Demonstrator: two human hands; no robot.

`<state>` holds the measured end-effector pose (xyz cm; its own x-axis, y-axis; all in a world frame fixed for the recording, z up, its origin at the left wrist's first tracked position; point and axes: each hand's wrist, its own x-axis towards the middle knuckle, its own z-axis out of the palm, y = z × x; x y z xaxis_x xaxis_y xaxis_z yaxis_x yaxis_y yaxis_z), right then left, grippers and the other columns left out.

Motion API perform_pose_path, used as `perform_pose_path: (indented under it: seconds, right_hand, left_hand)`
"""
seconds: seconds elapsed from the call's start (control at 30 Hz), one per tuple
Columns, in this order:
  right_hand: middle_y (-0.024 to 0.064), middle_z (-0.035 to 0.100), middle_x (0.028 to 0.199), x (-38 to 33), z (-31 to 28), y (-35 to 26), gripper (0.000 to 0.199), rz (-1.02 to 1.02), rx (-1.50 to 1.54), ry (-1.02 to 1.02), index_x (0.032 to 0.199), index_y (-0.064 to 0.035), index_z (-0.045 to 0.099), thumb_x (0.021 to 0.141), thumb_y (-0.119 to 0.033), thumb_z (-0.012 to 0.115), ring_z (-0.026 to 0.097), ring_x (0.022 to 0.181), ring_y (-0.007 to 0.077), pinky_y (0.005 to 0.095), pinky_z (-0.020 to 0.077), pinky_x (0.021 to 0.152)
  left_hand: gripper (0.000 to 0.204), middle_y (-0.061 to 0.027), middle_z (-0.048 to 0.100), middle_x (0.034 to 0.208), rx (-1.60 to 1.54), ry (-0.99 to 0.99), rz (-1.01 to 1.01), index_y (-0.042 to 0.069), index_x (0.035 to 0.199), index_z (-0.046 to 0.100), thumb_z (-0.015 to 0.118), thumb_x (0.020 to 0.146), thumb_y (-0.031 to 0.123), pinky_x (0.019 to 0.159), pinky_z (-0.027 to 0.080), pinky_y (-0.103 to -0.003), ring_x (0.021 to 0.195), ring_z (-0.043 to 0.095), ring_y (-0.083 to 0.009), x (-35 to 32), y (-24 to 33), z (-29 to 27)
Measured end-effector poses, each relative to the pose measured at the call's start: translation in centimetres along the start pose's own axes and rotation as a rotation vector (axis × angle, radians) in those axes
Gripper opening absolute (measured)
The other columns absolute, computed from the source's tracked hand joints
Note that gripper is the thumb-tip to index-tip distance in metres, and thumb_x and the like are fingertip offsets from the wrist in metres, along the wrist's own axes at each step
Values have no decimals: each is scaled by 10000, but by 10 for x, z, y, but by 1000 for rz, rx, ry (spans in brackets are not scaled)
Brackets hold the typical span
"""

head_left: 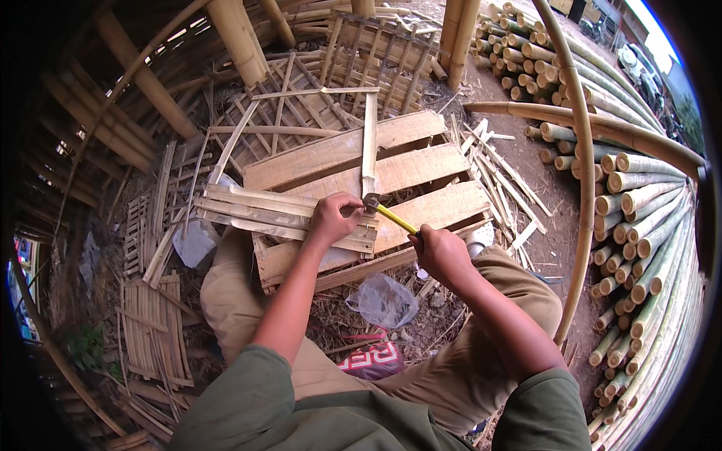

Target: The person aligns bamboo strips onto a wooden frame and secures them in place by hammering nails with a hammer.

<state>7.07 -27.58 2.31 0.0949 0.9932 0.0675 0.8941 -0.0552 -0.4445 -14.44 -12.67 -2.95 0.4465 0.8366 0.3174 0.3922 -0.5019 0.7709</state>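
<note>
My right hand (pixel 442 255) is wrapped round the handle of a hammer (pixel 397 221) with a yellow shaft and dark metal head. The hammer head is beside the fingertips of my left hand (pixel 332 219). Thumb and forefinger of that hand are pinched together; whatever is between them is too small to make out. Beneath my left hand lie several flat bamboo slats (pixel 263 213), side by side. They belong to a bamboo frame (pixel 370 139) whose strips reach away across a low wooden plank crate (pixel 421 165), which serves as the surface under it.
Loose bamboo strips (pixel 502 177) lie right of the crate. Stacked bamboo poles (pixel 647 248) fill the right side, with a curved pole (pixel 577 150) before them. Slatted panels (pixel 154 327) are at left. Clear plastic bags (pixel 383 301) lie near my legs.
</note>
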Motion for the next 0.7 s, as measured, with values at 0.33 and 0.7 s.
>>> perform_pose_path:
  seconds: [0.33,0.7]
  right_hand:
    - [244,638,693,5,0,-4,345,39,14,-60,845,-13,619,956,-331,547,633,671,444,534,497,622]
    - [248,637,704,5,-15,-12,378,74,13,-90,821,-3,598,969,-344,530,634,690,444,540,494,630]
  left_hand:
    - [274,-160,645,1172,154,92,-119,24,1106,661,551,873,117,1011,429,-401,1136,591,-291,27,-18,-8]
    - [652,-154,83,1622,772,-107,-443,25,1518,188,375,954,294,1167,-38,-600,1505,32,-302,50,-20,13]
